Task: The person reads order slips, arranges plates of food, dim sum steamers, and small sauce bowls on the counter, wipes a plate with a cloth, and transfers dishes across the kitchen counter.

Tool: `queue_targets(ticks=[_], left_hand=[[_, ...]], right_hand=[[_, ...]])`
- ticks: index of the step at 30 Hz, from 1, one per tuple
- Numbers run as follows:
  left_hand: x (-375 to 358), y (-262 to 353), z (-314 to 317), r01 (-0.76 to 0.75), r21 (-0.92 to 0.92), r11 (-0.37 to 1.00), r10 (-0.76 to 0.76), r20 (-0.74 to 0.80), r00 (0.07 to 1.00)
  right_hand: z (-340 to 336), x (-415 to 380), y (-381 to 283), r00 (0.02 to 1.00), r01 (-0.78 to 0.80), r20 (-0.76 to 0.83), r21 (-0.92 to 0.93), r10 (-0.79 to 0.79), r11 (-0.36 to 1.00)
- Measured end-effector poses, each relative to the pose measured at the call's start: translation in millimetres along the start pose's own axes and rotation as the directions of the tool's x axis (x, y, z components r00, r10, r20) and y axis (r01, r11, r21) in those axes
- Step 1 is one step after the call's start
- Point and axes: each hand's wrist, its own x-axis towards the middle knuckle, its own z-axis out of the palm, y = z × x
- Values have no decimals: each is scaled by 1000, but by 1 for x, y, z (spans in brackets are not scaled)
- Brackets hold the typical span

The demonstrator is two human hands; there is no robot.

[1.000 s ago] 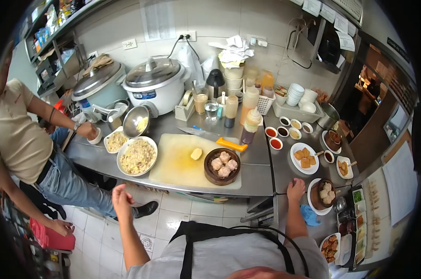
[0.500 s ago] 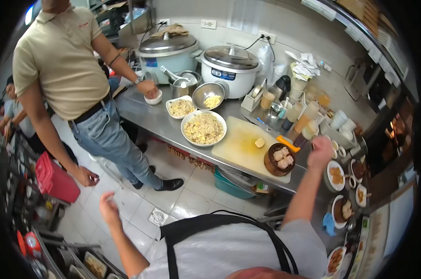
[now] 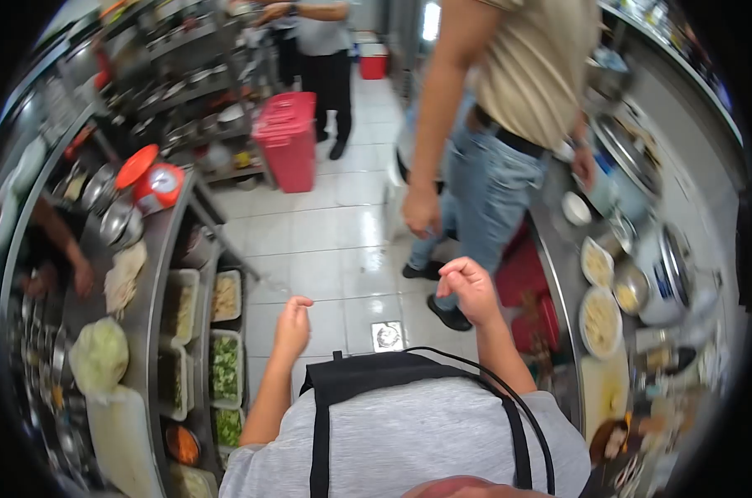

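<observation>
My left hand (image 3: 292, 327) is raised over the tiled floor to the left of my apron, its fingers loosely curled with nothing seen in them. On the other side my right hand (image 3: 469, 290) is bent at the wrist with the fingers folded in, and it too shows nothing held. Neither hand touches anything. My right hand appears close to the jeans (image 3: 496, 187) of a standing person in a beige shirt. Nearest my left hand are trays of chopped greens (image 3: 226, 369) and of pale food (image 3: 225, 296) in the left-hand rack.
On the left counter are a cabbage (image 3: 100, 355), a white cutting board (image 3: 125, 444) and a red scale (image 3: 157, 186). A red bin (image 3: 286, 141) stands ahead. The right counter (image 3: 565, 307) holds a plate of fried rice (image 3: 600, 322) and a large cooker (image 3: 665, 270). People stand nearby.
My view has swung left from the right counter to the aisle and left counter. My right hand has come away from the right counter and in front of me. The left hand stays raised.
</observation>
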Motion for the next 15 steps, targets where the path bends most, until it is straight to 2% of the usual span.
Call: queue_targets(ticks=[3,6,10,11,13,15], left_hand=[[-8,-25,-12,-22,-104,994,13,-82,997],[-5,-53,-28,88,-1,996,-88,-148,985],[15,-54,-54,213,136,968,-197,-125,972],[26,-51,-58,249,197,948,-226,-132,965],[51,-41,-61,326,320,890,-285,-169,944],[87,-28,-61,358,322,876,-312,-187,931]], right_hand=[[32,54,26,968,-120,221,-8,119,993],[50,108,51,936,-195,301,9,184,981],[58,196,83,918,-216,350,42,188,975],[60,223,86,928,-208,326,48,182,977],[64,283,84,956,-90,289,110,55,990],[67,345,78,966,38,244,200,-88,979]])
